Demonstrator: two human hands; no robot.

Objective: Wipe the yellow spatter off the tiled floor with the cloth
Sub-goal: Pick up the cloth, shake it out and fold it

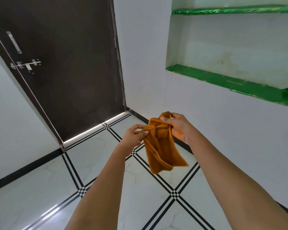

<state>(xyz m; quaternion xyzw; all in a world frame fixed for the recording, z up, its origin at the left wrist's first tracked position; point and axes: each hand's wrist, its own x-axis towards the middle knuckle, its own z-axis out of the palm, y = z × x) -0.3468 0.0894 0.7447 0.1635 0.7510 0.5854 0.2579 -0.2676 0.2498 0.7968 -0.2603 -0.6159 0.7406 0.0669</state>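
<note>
An orange-brown cloth (161, 150) hangs in the air between both hands, well above the white tiled floor (40, 185). My left hand (135, 135) pinches its left upper edge between thumb and fingers. My right hand (176, 126) grips the bunched top of the cloth, a little higher and to the right. The cloth's lower end dangles loose. No yellow spatter shows on the visible floor tiles.
A dark brown door (70, 67) with a metal latch (26, 64) stands shut ahead on the left. White walls meet at the corner. A wall niche with green-lined shelves (231, 80) is at the upper right. Black stripe lines cross the glossy tiles.
</note>
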